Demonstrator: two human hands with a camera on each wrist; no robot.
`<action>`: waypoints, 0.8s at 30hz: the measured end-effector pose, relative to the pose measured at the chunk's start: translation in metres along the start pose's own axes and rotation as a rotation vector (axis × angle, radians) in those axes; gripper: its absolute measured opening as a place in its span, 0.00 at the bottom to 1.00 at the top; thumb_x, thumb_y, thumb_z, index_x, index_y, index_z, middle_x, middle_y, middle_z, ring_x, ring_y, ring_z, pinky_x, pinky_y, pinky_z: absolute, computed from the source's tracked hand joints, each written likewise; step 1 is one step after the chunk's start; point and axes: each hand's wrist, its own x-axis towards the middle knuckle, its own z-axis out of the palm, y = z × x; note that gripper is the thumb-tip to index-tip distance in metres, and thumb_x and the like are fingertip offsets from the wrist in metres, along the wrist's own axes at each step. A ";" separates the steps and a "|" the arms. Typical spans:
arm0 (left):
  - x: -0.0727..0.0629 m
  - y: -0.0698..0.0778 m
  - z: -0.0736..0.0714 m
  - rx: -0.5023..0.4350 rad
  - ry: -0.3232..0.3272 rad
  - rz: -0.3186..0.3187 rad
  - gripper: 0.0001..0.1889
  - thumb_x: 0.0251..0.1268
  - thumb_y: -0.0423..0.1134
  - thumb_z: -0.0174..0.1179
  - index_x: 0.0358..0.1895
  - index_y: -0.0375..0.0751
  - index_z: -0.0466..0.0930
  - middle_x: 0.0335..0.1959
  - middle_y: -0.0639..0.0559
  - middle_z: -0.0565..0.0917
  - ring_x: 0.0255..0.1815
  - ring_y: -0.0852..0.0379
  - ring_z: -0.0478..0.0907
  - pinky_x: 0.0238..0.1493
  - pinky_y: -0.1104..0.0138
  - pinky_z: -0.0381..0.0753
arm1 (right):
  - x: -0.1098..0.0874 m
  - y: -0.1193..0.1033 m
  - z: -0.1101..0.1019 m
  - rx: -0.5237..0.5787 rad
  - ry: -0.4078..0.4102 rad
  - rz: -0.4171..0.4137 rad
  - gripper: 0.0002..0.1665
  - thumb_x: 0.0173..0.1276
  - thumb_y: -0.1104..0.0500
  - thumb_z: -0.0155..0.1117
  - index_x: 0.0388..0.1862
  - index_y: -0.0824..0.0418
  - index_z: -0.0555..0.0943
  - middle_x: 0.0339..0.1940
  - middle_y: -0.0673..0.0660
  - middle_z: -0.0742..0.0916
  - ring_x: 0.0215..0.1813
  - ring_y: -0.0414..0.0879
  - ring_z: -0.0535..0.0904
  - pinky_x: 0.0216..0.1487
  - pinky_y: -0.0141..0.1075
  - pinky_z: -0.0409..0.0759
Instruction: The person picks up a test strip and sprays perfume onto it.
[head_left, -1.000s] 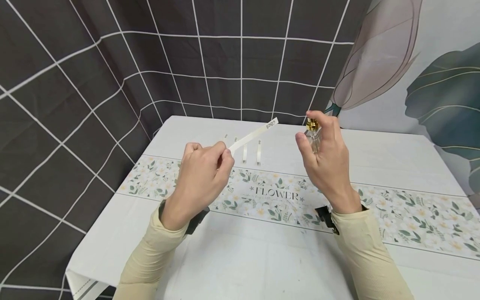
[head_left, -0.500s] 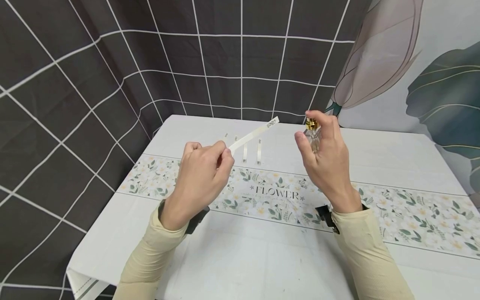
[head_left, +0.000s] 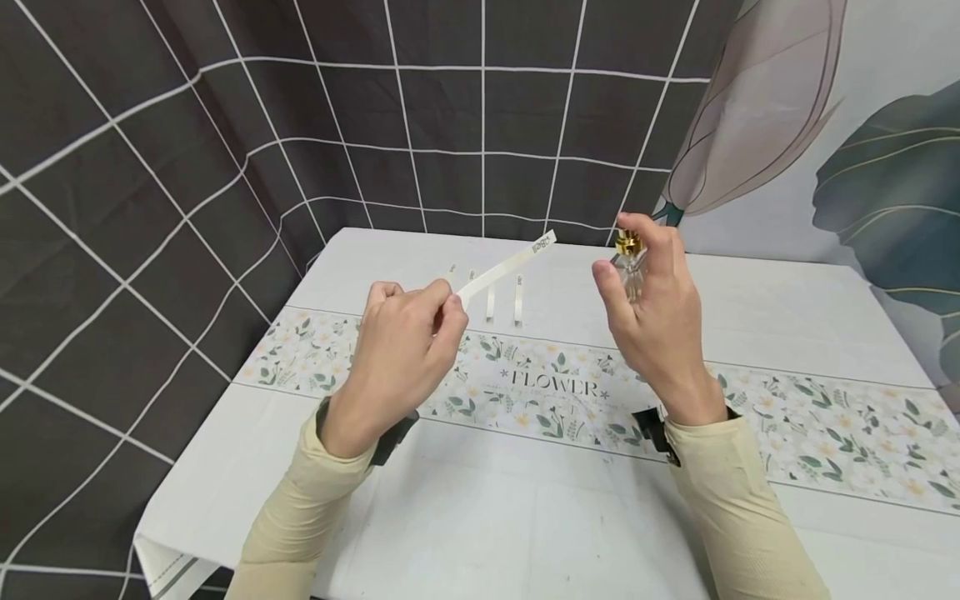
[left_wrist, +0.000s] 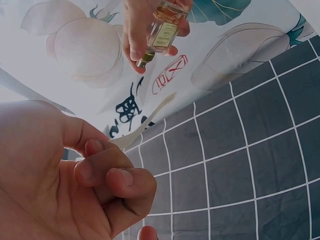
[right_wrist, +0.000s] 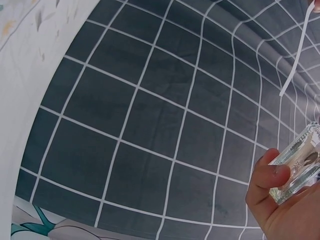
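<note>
My left hand [head_left: 405,342] pinches one end of a white perfume test strip [head_left: 506,271], between thumb and index finger. The strip slants up to the right, its printed end free in the air. To its right, my right hand [head_left: 663,325] grips a clear glass perfume bottle [head_left: 628,271] with a gold spray top. The index fingertip rests on the sprayer. A pale label shows on the bottle [left_wrist: 164,34] in the left wrist view, with amber liquid inside. The bottle and strip are apart. In the right wrist view, fingers wrap round the bottle [right_wrist: 306,155].
Several more test strips [head_left: 518,300] lie on the white table [head_left: 480,517] behind the left hand. A floral printed band [head_left: 555,387] with the word FLOWER crosses the tabletop. Dark gridded cloth [head_left: 420,108] hangs at the back and left; a flower-patterned cloth [head_left: 885,50] hangs right.
The right hand and perfume bottle have moved slightly up and right in the last half second, with the index finger a little higher. The left hand and test strip stay nearly still.
</note>
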 end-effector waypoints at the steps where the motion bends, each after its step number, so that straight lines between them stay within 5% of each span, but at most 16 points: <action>1: 0.000 0.000 0.000 0.000 -0.001 -0.001 0.16 0.72 0.35 0.46 0.20 0.47 0.66 0.10 0.58 0.65 0.16 0.56 0.64 0.48 0.54 0.64 | 0.000 0.000 0.000 0.000 -0.003 -0.001 0.28 0.78 0.46 0.56 0.70 0.55 0.67 0.52 0.70 0.77 0.35 0.54 0.65 0.32 0.44 0.61; 24: 0.001 0.001 -0.002 -0.003 -0.014 -0.002 0.16 0.72 0.35 0.47 0.20 0.45 0.66 0.10 0.58 0.65 0.16 0.55 0.63 0.46 0.55 0.62 | 0.001 -0.003 -0.004 0.008 -0.010 -0.005 0.29 0.79 0.41 0.54 0.70 0.55 0.68 0.47 0.69 0.75 0.35 0.52 0.62 0.34 0.43 0.59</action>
